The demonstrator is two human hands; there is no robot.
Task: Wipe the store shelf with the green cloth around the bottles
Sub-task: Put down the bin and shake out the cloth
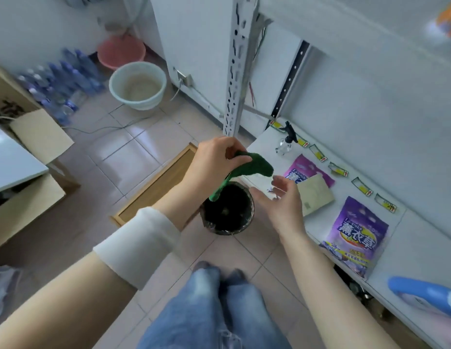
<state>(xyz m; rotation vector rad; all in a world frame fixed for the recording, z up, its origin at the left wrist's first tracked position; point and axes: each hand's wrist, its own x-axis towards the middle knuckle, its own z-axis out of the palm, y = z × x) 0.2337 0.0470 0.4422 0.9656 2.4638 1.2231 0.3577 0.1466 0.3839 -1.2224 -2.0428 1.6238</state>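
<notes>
Head view, looking down at a low white store shelf on the right and a tiled floor on the left. The left hand, on a forearm wearing a white cuff, pinches the green cloth between curled fingers and thumb. One end of the cloth drapes rightward toward the shelf's front corner; the other hangs down over the rim of a round bin lined with a black bag that stands on the floor just beside the shelf. The cloth is held in the air, not laid on the shelf. The right hand is held palm up with fingers loosely spread just below the cloth's right end, gripping nothing. On the shelf stand or lie a clear spray bottle with a black trigger, two purple lavender detergent bags, one near the corner and one nearer the viewer, and a beige card overlapping the first bag. A row of price tags runs along the shelf behind them, and a blue bottle handle shows at lower right. On the floor beyond lie a wooden frame, a pale green basin, a pink basin and a pack of water bottles. Blue jeans fill the lower centre.
</notes>
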